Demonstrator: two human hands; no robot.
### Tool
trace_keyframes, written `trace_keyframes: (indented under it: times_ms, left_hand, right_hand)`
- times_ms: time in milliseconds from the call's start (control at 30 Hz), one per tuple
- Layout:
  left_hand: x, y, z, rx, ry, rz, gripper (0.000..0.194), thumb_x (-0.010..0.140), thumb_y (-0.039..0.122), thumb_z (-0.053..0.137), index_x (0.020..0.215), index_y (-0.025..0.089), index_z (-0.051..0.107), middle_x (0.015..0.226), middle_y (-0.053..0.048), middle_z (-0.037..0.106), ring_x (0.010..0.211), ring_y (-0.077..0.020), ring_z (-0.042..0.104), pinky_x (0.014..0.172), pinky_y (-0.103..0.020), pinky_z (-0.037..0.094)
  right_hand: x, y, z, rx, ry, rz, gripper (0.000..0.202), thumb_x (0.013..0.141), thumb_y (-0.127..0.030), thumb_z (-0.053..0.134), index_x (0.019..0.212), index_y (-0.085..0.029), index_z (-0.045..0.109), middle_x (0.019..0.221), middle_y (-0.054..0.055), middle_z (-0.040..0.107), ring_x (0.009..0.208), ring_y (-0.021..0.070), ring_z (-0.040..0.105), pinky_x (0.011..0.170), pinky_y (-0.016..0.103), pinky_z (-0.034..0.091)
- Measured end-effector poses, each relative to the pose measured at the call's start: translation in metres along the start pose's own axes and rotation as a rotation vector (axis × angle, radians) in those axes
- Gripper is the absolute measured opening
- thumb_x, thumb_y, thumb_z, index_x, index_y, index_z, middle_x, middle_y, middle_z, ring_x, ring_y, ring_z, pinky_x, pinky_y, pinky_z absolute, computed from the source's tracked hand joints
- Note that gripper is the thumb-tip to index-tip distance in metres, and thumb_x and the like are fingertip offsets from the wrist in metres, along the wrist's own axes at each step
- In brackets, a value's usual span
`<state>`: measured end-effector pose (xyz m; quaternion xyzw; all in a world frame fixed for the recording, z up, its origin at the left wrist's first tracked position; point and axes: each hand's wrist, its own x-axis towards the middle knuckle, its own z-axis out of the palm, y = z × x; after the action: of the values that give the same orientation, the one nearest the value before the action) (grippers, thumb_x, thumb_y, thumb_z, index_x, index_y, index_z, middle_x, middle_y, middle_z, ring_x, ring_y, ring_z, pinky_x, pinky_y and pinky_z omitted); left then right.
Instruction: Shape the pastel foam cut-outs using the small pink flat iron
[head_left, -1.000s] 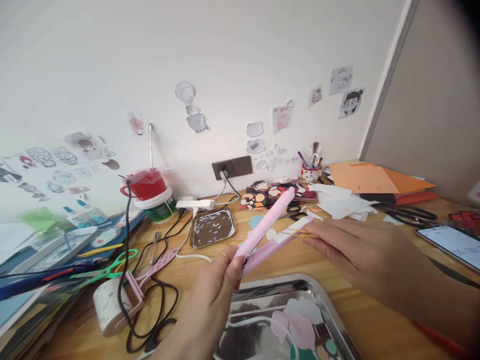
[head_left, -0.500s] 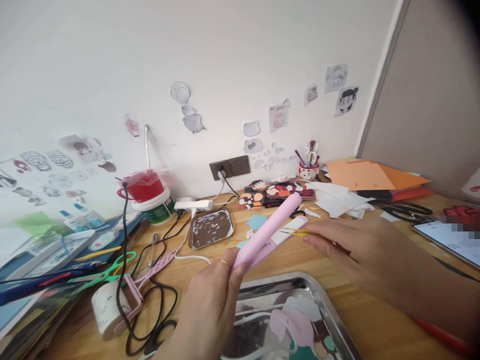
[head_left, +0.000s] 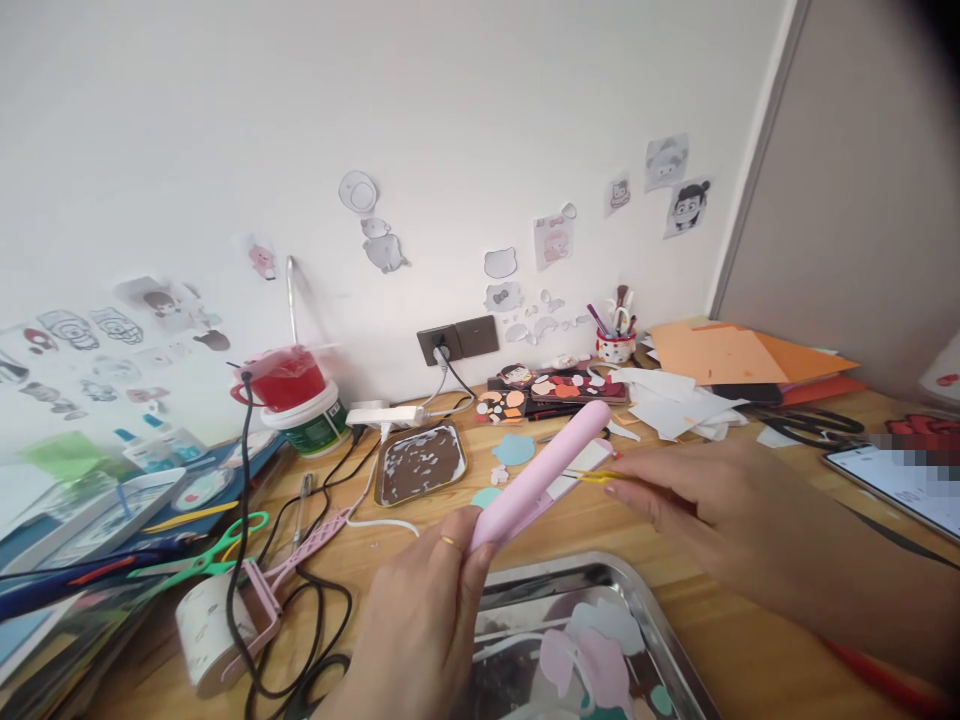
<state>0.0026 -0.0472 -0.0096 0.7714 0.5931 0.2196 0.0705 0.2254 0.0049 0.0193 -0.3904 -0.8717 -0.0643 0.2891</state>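
A pink flat iron [head_left: 544, 475] slants up to the right above the front of the wooden desk, its two arms slightly apart. My left hand [head_left: 424, 610] is wrapped round its lower end. My right hand [head_left: 705, 515] pinches yellow tweezers [head_left: 600, 477], whose thin tips reach between the iron's arms over a white plate. Whether the tips hold anything is too small to tell. Below the iron, a metal tray [head_left: 645, 590] bears pink, white and green cut shapes and a white cord.
A brown glue-smeared tray [head_left: 420, 462], a power strip [head_left: 386, 414] and a white bucket [head_left: 307, 425] stand behind. Cables and green scissors [head_left: 217, 552] lie left. Orange paper [head_left: 720, 352], black scissors [head_left: 814, 425] and a phone [head_left: 900, 480] are on the right.
The iron's upper arm has come down nearer the lower one, around the tweezer tips. Both hands keep their holds. The view has shifted slightly.
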Motion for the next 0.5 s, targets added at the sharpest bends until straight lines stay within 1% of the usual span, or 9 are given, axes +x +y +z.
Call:
trace_keyframes:
  times_ms: [100, 233, 367, 433, 500]
  left_hand:
    - [0.0001, -0.0015, 0.0010, 0.026, 0.002, 0.015, 0.019, 0.083, 0.027, 0.027, 0.093, 0.022, 0.042, 0.073, -0.002, 0.056, 0.064, -0.0156, 0.052, 0.054, -0.024, 0.034]
    - [0.0001, -0.0028, 0.0022, 0.015, 0.019, 0.024, 0.019, 0.083, 0.027, 0.027, 0.095, 0.023, 0.041, 0.073, -0.001, 0.056, 0.063, -0.0154, 0.052, 0.054, -0.024, 0.033]
    - [0.0007, -0.0039, 0.0031, -0.011, 0.020, 0.021, 0.019, 0.083, 0.027, 0.027, 0.093, 0.023, 0.042, 0.073, -0.001, 0.056, 0.063, -0.0157, 0.051, 0.054, -0.024, 0.032]
    - [0.0013, -0.0042, 0.0028, -0.038, 0.012, 0.013, 0.019, 0.083, 0.028, 0.027, 0.094, 0.023, 0.042, 0.074, -0.001, 0.055, 0.064, -0.0159, 0.050, 0.055, -0.024, 0.031]
    - [0.0015, -0.0036, 0.0020, -0.083, -0.011, -0.010, 0.021, 0.082, 0.029, 0.027, 0.095, 0.023, 0.043, 0.074, -0.001, 0.055, 0.065, -0.0159, 0.049, 0.056, -0.024, 0.030]
  right_hand:
    - [0.0005, 0.0017, -0.0007, 0.070, -0.155, 0.082, 0.017, 0.080, -0.024, 0.041, 0.081, -0.025, 0.058, 0.054, -0.005, 0.057, 0.046, 0.0104, 0.047, 0.045, 0.023, 0.025]
    - [0.0010, 0.0014, -0.0042, 0.095, -0.199, 0.126, 0.017, 0.080, -0.027, 0.041, 0.079, -0.025, 0.058, 0.055, -0.006, 0.056, 0.047, 0.0098, 0.045, 0.046, 0.022, 0.024]
    - [0.0040, -0.0027, -0.0078, 0.100, -0.264, 0.159, 0.023, 0.081, -0.028, 0.040, 0.065, -0.021, 0.055, 0.050, -0.006, 0.051, 0.045, 0.0089, 0.041, 0.045, 0.022, 0.022]
    - [0.0051, -0.0032, -0.0070, 0.113, -0.266, 0.162, 0.024, 0.081, -0.028, 0.039, 0.064, -0.021, 0.055, 0.050, -0.005, 0.050, 0.045, 0.0088, 0.040, 0.045, 0.022, 0.022]
    - [0.0051, -0.0015, -0.0043, 0.110, -0.237, 0.155, 0.024, 0.082, -0.029, 0.038, 0.068, -0.022, 0.057, 0.050, -0.005, 0.050, 0.044, 0.0088, 0.039, 0.044, 0.022, 0.022]
